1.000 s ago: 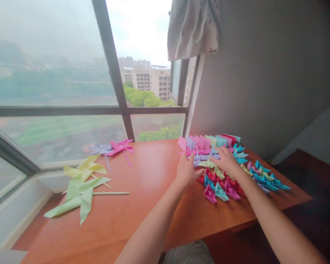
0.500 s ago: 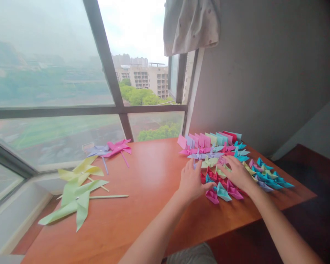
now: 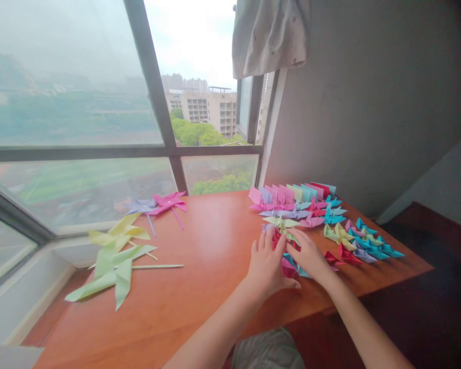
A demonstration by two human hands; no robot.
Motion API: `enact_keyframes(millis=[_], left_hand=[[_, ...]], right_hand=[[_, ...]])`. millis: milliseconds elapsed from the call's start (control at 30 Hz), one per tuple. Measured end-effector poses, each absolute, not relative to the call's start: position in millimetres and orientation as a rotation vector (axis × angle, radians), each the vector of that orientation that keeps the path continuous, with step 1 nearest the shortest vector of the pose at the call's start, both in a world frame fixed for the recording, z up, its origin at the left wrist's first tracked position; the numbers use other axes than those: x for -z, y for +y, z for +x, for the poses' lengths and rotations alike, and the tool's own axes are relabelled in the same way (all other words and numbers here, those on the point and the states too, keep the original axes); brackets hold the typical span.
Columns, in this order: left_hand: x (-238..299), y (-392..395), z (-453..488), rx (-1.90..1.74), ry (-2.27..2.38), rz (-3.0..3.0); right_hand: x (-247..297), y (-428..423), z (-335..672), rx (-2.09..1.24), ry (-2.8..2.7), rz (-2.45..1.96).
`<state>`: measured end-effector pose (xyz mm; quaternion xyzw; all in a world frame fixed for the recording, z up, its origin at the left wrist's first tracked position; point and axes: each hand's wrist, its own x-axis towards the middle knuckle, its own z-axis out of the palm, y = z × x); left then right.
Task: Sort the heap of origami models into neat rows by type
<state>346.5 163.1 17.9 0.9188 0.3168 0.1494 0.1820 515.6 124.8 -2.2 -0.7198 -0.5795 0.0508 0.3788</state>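
My left hand [image 3: 264, 264] is over the left part of a group of folded paper boats, its fingers apart and its thumb stretched to the right. My right hand [image 3: 309, 257] reaches in from the right, fingertips close to the left hand, with a gap between thumb and forefinger. Red, magenta and blue boats [image 3: 302, 271] lie under and between the hands, partly hidden; whether the fingers touch them is unclear. Just beyond the fingertips sits a light green paper crane [image 3: 281, 223]. Right of my right hand lie red boats [image 3: 349, 255].
Behind are rows of paper cranes [image 3: 284, 214] and upright folded papers [image 3: 284, 195]. More boats [image 3: 376, 247] stand near the right edge of the wooden table [image 3: 215, 246]. Several pinwheels, one light green [image 3: 115, 271] and one magenta [image 3: 169, 203], lie left, by the window.
My right hand has moved left, toward my left hand. Red boats now show right of it, and the boats near the front are more covered. The view has shifted slightly.
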Motion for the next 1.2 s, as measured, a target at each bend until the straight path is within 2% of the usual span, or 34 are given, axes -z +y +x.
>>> enact_keyframes(millis=[100, 233, 333, 500, 900, 1100, 1200], left_hand=[[-20, 164, 331, -0.373, 0.966, 2.584], [-19, 165, 321, -0.333, 0.984, 2.566], [-16, 166, 324, -0.316, 0.961, 2.566], [-8, 172, 332, -0.405, 0.894, 2.614], [-20, 208, 276, -0.632, 0.877, 2.731], [-33, 250, 206, -0.773, 1.129, 2.695], [-45, 278, 167, -0.885, 1.312, 2.634]], right_hand=[[-12, 120, 506, -0.263, -1.435, -1.738], [-22, 104, 541, -0.084, -1.334, -1.836], [-9, 87, 577, 0.011, -1.361, -1.947], [22, 75, 585, -0.148, -1.336, -1.937], [40, 159, 467, -0.034, -1.455, -1.736], [12, 209, 373, -0.366, -1.419, -1.575], [-3, 236, 338, -0.427, -1.45, -1.501]])
